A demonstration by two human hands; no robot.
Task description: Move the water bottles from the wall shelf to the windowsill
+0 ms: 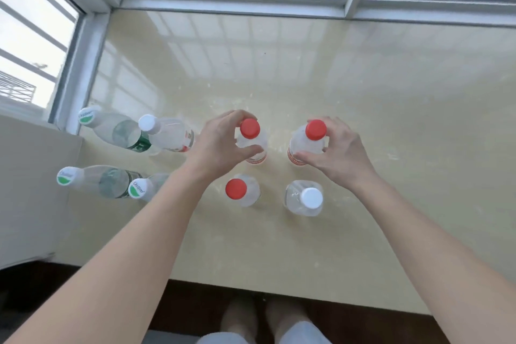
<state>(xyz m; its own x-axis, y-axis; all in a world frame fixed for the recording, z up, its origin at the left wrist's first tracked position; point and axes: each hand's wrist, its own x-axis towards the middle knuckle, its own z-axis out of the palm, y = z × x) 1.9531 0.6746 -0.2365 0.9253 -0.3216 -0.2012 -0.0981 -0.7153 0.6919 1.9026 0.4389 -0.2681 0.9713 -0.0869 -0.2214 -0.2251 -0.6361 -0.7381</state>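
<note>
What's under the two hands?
The left hand grips the left red-capped bottle, the right hand the right red-capped bottle, both on the windowsill. Fingers hide parts of their sides.

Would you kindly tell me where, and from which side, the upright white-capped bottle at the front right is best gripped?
Probably round its shoulder just under the cap, from above and the right. The white-capped bottle stands upright, cap uppermost, with bare windowsill on its right; the right hand grips a red-capped bottle just behind it.
</note>
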